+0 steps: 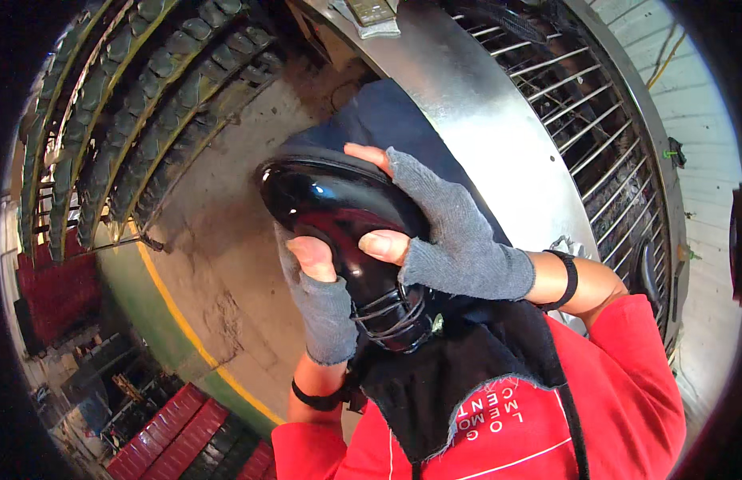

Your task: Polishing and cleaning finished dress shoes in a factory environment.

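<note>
The floor [199,280] extends to your front and left, with a rack [155,96] of dark pieces standing over it. To your right runs the steel surface [527,164], bordering a barred grate [603,160]. The shoe-like piece [359,268], black and glossy, is held before your body, left of the surface, its broad end pointing up and left. Your right hand [447,224] has its grip closed on the right side, thumb pressed on the face, fingers over the far edge. Your left hand [326,300] has its grip closed on the left side; most of its fingers are hidden. Spread pressure evenly between both thumbs, as the gloss may be slick and could mark. Hold your glove knit off the wire loops [384,310] at the narrow end; they could snag.
</note>
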Action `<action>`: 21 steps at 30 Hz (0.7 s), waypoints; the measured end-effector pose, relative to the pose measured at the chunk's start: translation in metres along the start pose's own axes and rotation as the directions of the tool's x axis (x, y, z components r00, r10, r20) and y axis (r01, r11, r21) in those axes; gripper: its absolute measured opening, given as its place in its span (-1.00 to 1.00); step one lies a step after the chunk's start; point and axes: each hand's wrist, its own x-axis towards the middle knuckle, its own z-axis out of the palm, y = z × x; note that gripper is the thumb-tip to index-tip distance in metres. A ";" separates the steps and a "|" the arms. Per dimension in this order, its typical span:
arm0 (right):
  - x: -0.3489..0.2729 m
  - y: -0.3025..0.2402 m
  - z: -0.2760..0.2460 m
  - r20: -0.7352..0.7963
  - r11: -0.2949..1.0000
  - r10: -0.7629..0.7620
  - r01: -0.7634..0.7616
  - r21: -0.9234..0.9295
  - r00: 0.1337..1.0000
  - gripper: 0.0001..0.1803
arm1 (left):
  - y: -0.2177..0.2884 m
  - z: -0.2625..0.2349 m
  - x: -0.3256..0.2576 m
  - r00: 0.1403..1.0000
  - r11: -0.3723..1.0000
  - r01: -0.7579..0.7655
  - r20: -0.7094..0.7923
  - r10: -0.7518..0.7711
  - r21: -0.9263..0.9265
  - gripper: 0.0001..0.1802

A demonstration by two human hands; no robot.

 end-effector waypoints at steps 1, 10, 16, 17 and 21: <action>0.000 -0.004 -0.002 -0.010 1.000 0.022 -0.022 -0.005 1.000 -0.16 | -0.001 -0.004 0.002 1.000 1.000 0.001 0.010 -0.001 0.022 -0.01; 0.035 -0.032 -0.012 0.219 0.952 -0.096 0.154 -0.264 0.971 -0.14 | -0.016 -0.043 -0.004 0.989 0.890 -0.143 0.035 0.142 0.434 -0.12; 0.002 0.004 0.002 0.104 0.951 0.256 -0.269 0.151 0.961 -0.20 | 0.030 -0.006 -0.004 0.931 0.617 -0.316 0.110 0.348 0.721 -0.22; -0.005 0.032 0.001 0.113 0.913 0.261 -0.283 0.294 0.959 -0.18 | 0.037 -0.004 0.002 0.929 0.564 -0.333 0.161 0.333 0.755 -0.17; 0.004 0.020 0.011 0.270 0.812 0.299 -0.392 0.431 0.915 -0.20 | 0.073 -0.001 0.038 0.900 0.526 -0.436 0.365 0.239 0.730 -0.24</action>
